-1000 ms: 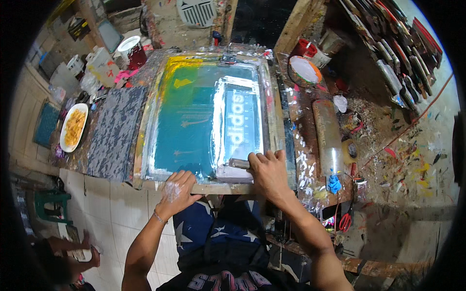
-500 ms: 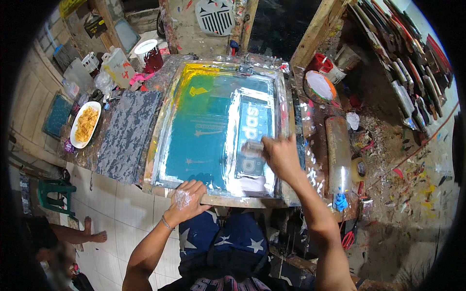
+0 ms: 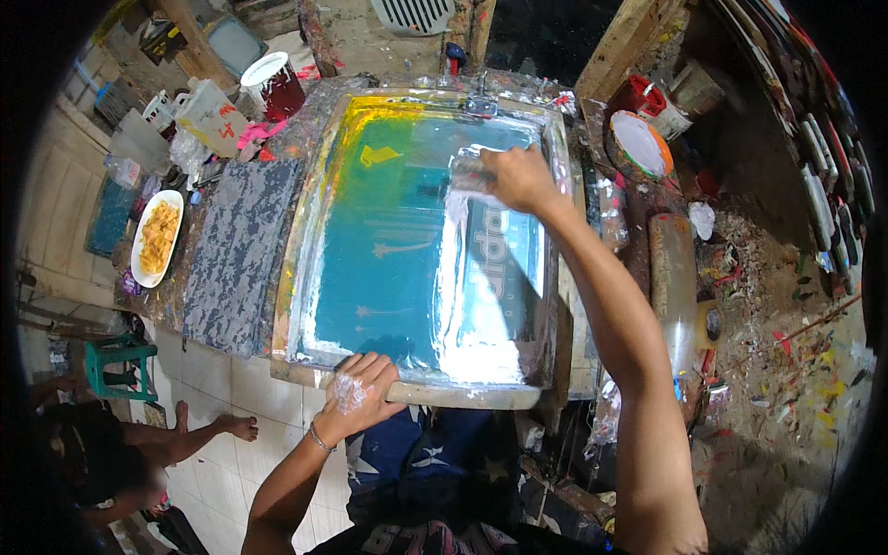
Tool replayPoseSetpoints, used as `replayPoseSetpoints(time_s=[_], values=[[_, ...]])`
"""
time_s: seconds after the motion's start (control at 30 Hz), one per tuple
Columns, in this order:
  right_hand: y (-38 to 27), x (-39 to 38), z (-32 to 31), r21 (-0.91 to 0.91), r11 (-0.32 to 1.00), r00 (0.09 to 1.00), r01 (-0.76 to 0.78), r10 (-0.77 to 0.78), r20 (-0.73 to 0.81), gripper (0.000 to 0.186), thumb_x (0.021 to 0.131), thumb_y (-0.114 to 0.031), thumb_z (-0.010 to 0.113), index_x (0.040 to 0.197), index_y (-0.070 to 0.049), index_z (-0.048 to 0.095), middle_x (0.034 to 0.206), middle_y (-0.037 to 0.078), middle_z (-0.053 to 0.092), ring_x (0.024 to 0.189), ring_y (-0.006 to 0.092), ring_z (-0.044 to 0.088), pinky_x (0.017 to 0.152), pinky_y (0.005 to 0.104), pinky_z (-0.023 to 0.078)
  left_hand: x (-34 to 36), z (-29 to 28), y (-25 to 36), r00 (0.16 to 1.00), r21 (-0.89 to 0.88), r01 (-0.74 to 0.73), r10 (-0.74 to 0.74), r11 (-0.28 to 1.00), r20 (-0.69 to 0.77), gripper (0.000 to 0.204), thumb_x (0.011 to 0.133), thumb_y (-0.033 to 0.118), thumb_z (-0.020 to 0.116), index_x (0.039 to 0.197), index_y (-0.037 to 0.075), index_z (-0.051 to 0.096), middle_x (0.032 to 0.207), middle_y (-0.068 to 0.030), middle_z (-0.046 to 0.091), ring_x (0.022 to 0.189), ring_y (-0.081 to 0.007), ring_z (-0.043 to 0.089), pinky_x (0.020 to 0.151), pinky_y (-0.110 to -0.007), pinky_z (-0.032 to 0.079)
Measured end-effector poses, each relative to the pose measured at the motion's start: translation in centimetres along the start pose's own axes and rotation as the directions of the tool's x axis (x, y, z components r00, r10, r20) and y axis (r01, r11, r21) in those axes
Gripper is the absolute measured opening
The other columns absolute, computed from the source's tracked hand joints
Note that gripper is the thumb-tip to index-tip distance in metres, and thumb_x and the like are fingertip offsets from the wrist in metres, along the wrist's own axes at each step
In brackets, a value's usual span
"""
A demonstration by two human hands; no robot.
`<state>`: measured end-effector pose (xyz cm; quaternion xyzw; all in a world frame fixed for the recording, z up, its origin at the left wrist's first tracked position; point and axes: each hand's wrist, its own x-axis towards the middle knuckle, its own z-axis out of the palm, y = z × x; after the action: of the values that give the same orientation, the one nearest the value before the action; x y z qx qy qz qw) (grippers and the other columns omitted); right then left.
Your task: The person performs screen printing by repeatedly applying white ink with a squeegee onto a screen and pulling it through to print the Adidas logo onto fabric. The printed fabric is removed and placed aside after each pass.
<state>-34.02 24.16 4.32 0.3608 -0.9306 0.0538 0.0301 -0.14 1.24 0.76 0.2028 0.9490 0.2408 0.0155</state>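
Note:
My right hand (image 3: 521, 180) is closed on a squeegee (image 3: 467, 174), near the far end of a white ink band on the teal, yellow-stained screen (image 3: 356, 264) in its wooden frame. Pale stencil lettering shows beneath the ink, partly shaded by my arm. My left hand (image 3: 363, 396), with white ink smeared on its back, grips the frame's near edge, fingers curled over it.
A grey camouflage panel (image 3: 239, 254), food plate (image 3: 157, 239), containers (image 3: 212, 117) and red pot (image 3: 277, 99) sit left. A paint bowl (image 3: 636, 143), cylinder (image 3: 673, 268) and racked squeegees (image 3: 821, 176) are right. Another person (image 3: 106, 453) and a green stool (image 3: 120, 370) are lower left.
My right hand and squeegee have travelled away from me, from the screen's near part toward its far end. My left hand stays on the near edge. The view has shifted slightly.

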Motion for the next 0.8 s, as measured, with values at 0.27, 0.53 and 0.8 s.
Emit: replayPoseSetpoints(time_s=[0.27,0.53,0.8], values=[[-9.2,-12.6,-0.9,0.042,0.952,0.953,0.303,-0.304,0.002,0.023,0.083,-0.018,0.065,0.104,-0.009,0.064,0.082,0.013,0.073,0.082,0.0333,0.07,0.084,0.0463,0.042,0.1,-0.1,0.5,0.998,0.029,-0.022,0.023,0.999,-0.064,0.045,0.065,0.026,0.089,0.089,0.004,0.058,0.089,-0.0117,0.057,0.089,-0.0318,0.059,0.079,-0.041,0.046],[-12.6,-21.1,-3.1,0.027,0.973,0.968,0.228,-0.224,-0.112,0.017,0.083,-0.006,0.062,0.1,-0.007,0.064,0.086,0.011,0.07,0.087,0.0291,0.066,0.085,0.044,0.043,-0.3,0.5,0.6,0.997,0.049,0.03,-0.026,0.998,-0.067,0.047,0.065,0.028,0.089,0.092,0.003,0.059,0.093,-0.0131,0.058,0.093,-0.0334,0.058,0.081,-0.043,0.046],[-12.8,-21.5,-2.8,0.043,0.998,0.996,0.046,-0.042,-0.076,0.017,0.082,-0.008,0.067,0.097,-0.006,0.06,0.083,0.012,0.068,0.086,0.0317,0.064,0.082,0.0469,0.041,-0.3,0.6,0.4,0.996,0.032,0.017,-0.014,0.999,-0.092,0.049,0.064,0.028,0.089,0.093,0.003,0.059,0.092,-0.0137,0.057,0.092,-0.0347,0.058,0.082,-0.043,0.046]])
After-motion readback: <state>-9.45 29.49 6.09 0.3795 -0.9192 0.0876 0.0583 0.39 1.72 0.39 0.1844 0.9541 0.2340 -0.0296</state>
